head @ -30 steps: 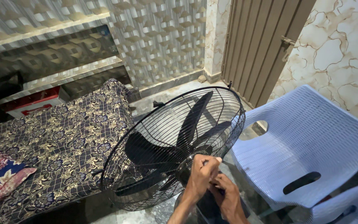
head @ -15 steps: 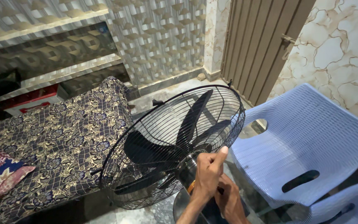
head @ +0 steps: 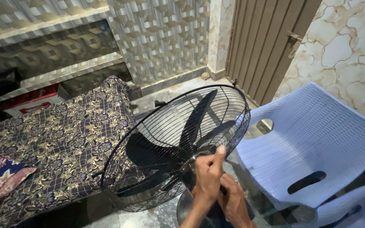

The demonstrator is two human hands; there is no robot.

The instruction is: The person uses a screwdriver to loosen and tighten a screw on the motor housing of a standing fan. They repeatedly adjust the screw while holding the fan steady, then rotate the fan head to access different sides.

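Nearest the camera, the left hand [head: 210, 179] and the right hand [head: 235, 202] are working pressed together behind the hub of a black fan [head: 178, 147], the left hand's fingers [head: 217, 158] curling narrow around something at the hub, though what exactly they are pinching is hidden, and the right hand's fingers are folding in behind the left so their grip cannot be told. The fan is standing tilted on its round base, its wire cage [head: 157, 131] facing left, between a bed with a patterned cover [head: 60, 135] and a pale blue plastic chair [head: 313, 139]. Beyond them a ribbed brown door [head: 267, 42] is standing shut against the tiled wall [head: 161, 38].
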